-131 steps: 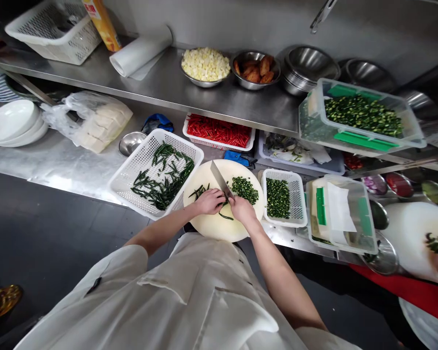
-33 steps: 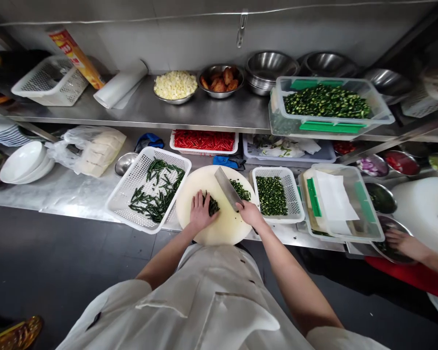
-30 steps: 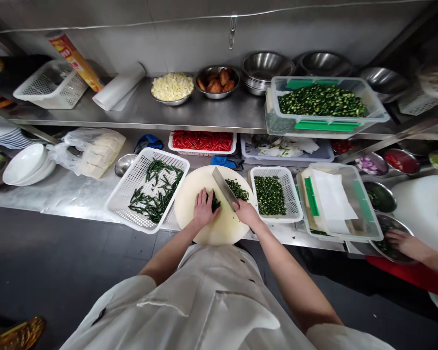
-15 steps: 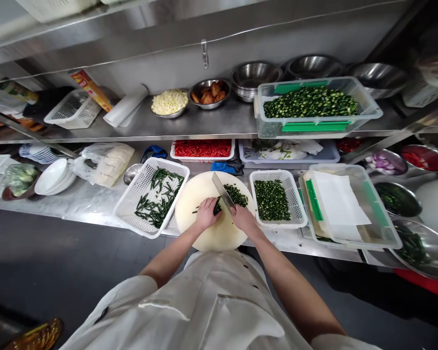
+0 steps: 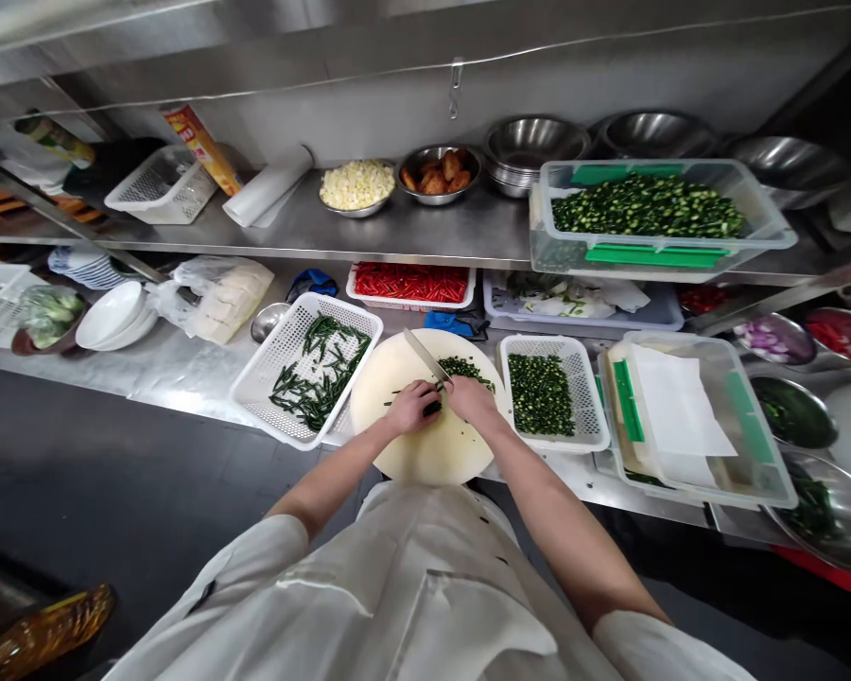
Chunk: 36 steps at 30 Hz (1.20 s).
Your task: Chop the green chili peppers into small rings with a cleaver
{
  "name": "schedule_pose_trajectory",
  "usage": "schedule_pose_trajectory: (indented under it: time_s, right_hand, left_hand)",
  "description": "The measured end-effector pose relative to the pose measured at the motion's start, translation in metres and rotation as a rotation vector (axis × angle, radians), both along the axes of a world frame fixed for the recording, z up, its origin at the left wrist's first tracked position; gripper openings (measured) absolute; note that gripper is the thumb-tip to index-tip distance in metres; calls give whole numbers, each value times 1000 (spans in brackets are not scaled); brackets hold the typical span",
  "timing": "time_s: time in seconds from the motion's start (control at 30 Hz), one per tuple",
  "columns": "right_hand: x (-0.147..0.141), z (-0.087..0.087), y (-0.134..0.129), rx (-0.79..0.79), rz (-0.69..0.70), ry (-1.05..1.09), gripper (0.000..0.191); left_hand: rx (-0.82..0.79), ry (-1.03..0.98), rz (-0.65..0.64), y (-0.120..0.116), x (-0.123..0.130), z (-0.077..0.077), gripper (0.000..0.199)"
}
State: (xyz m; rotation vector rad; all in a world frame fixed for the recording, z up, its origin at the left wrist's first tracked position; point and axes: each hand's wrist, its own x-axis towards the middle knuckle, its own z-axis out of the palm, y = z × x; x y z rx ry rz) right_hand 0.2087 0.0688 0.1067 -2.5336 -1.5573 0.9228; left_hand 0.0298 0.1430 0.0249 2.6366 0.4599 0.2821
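Note:
A round, pale cutting board (image 5: 432, 463) lies in front of me. My left hand (image 5: 412, 407) is closed, fingers curled over a few long dark green chilies, whose thin ends poke out at its left. The handle of a kitchen knife (image 5: 425, 355) is in my right hand (image 5: 470, 400), its blade pointing away and to the left. Both hands are close together, almost touching. Behind my right hand lies a heap of chopped green chilies (image 5: 466, 367). Left of the board, a white perforated basket (image 5: 255, 402) carries whole green chilies (image 5: 319, 378); a smaller basket (image 5: 596, 421) at right holds cut pieces.
A clear bin with paper (image 5: 681, 397) stands farther right, beside metal bowls (image 5: 794, 411). Behind the board are a tray of red chilies (image 5: 411, 282) and a blue cloth (image 5: 443, 324). The overhead shelf (image 5: 284, 227) bears bowls and a bin of chopped greens (image 5: 645, 208).
My right hand and the knife have shifted forward and leftward over the board, closer to my left hand. The whole view has swung slightly, so the surroundings sit farther right.

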Motion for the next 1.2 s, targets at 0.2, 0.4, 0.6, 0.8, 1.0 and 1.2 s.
schedule_pose_trajectory:
  time_s: [0.2, 0.4, 0.6, 0.8, 1.0, 1.2]
  right_hand:
    - [-8, 0, -6, -21, 23, -17, 42]
    - [-14, 4, -7, -66, 1, -5, 42]
    - [-23, 4, -18, -63, 4, -25, 42]
    - [-22, 11, -19, -66, 23, -5, 42]
    - [-7, 18, -38, 14, -99, -57, 47]
    - [1, 8, -52, -5, -130, -91, 46]
  left_hand:
    - [-5, -7, 16, 1, -6, 0, 34]
    - [-26, -8, 7, 2, -11, -1, 31]
    - [-8, -23, 75, -1, -17, -7, 27]
    - [-9, -19, 56, -2, -22, -4, 25]
    - [-15, -60, 125, -11, -10, 3, 29]
    - [36, -40, 272, -26, 27, -4, 14]
